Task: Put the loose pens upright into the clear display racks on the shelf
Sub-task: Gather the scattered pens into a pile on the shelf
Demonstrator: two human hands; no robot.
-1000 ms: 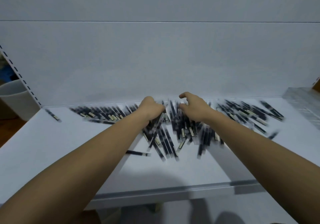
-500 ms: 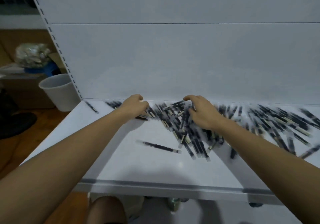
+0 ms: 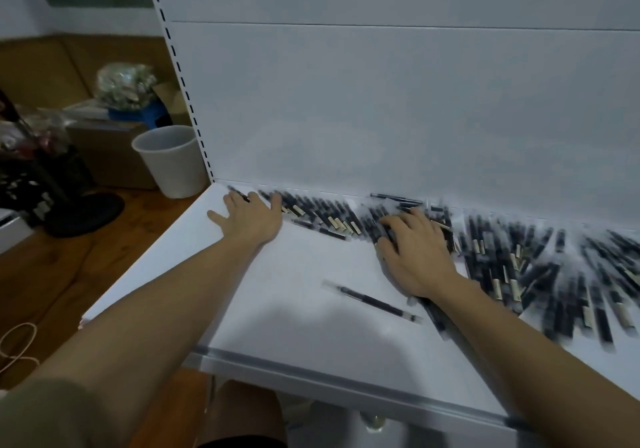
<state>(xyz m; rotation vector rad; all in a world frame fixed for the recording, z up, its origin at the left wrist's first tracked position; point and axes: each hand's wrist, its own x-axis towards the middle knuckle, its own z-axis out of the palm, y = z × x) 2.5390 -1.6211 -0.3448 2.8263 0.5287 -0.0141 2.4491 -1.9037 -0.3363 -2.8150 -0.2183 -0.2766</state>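
- Plainly, both of mine lie flat and wide: my left hand (image 3: 249, 220) is spread on the bare shelf (image 3: 294, 309) with nothing held; my right hand (image 3: 414, 250) presses palm-down, fingers straight, on the heap of pens (image 3: 519, 267).
- That heap runs under my right hand and on past its outer side; a thinner row of pens (image 3: 322, 212) lies along the back wall between my two hands; a stray pen (image 3: 239, 194) sits at my left fingertips; a single pen (image 3: 372, 301) lies alone just inside my right wrist.
- Raking with a flat right hand could send round barrels rolling toward me; the single pen is nearest the shelf's front lip and would likely drop first.
- A push from my left hand could flick the stray pen off the open end beyond my little finger, down to the floor (image 3: 69, 274) beside the white bin (image 3: 169, 160).
- Pens in the heap point every way; a hasty handful would stand mixed, tips up and down.
- No clear racks show anywhere near either hand; if I scoop a bunch before finding one, I may fumble and spill it.
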